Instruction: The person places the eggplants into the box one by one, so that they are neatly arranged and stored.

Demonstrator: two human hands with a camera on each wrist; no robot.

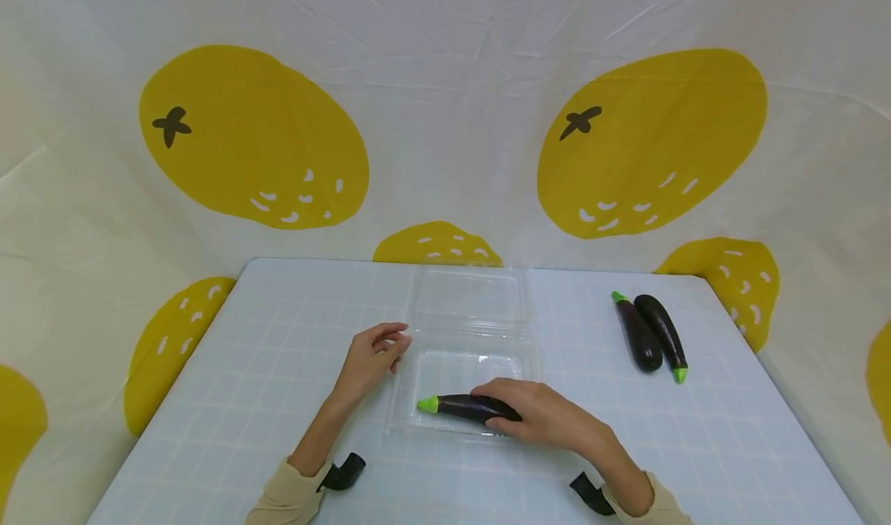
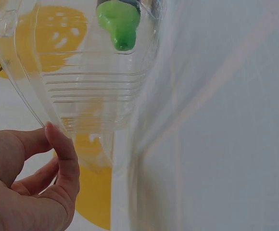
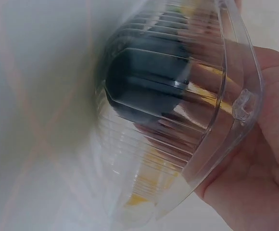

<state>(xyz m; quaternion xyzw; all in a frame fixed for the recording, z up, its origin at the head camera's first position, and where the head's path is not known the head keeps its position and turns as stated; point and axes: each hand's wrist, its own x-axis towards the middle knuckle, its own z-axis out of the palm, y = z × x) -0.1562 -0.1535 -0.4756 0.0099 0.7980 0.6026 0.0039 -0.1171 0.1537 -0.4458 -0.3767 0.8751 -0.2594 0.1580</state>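
A clear plastic container [image 1: 452, 366] lies unfolded on the table, its lid [image 1: 466, 297] laid back on the far side. Inside the near part of the tray is a dark purple eggplant [image 1: 462, 407], its green stem end pointing left. My right hand [image 1: 539, 413] grips the eggplant's thick end from above; the right wrist view shows that rounded end through the ribbed wall. At the container's left rim, my left hand [image 1: 376, 355] pinches the edge between thumb and forefinger. The left wrist view shows the green stem [image 2: 118, 24] behind clear plastic.
Two more eggplants [image 1: 639, 338] lie side by side at the right of the table, their stems pointing opposite ways. A pale checked cloth [image 1: 278, 370] covers the table. Behind it hangs a white curtain [image 1: 452, 154] with large yellow fruit prints.
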